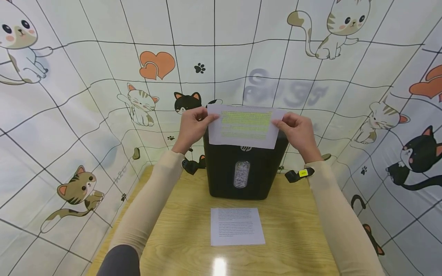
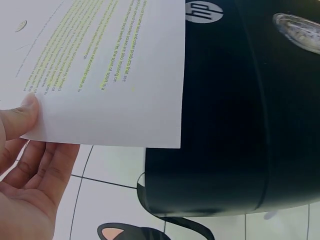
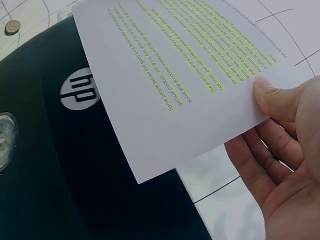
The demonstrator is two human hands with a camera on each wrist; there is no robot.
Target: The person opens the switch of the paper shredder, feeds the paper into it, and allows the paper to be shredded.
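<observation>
A sheet of paper [image 1: 246, 126] with yellow-highlighted print is held up in front of the top of a black HP paper shredder [image 1: 226, 161]. My left hand [image 1: 193, 128] pinches its left edge between thumb and fingers. At the opposite edge, my right hand [image 1: 298, 132] pinches the sheet the same way. Both wrist views show the thumb on the printed face, with the fingers behind the paper. The sheet hides the shredder's top and part of its logo. Through the front window [image 1: 242, 174] of the shredder, pale shreds show.
A second printed sheet [image 1: 237, 227], without highlighting, lies flat on the wooden table [image 1: 183, 230] in front of the shredder. White cloth [image 1: 214, 57] with cat drawings and grid lines surrounds the table at the back and both sides. Black straps [image 1: 299, 174] with small devices sit at the wrists.
</observation>
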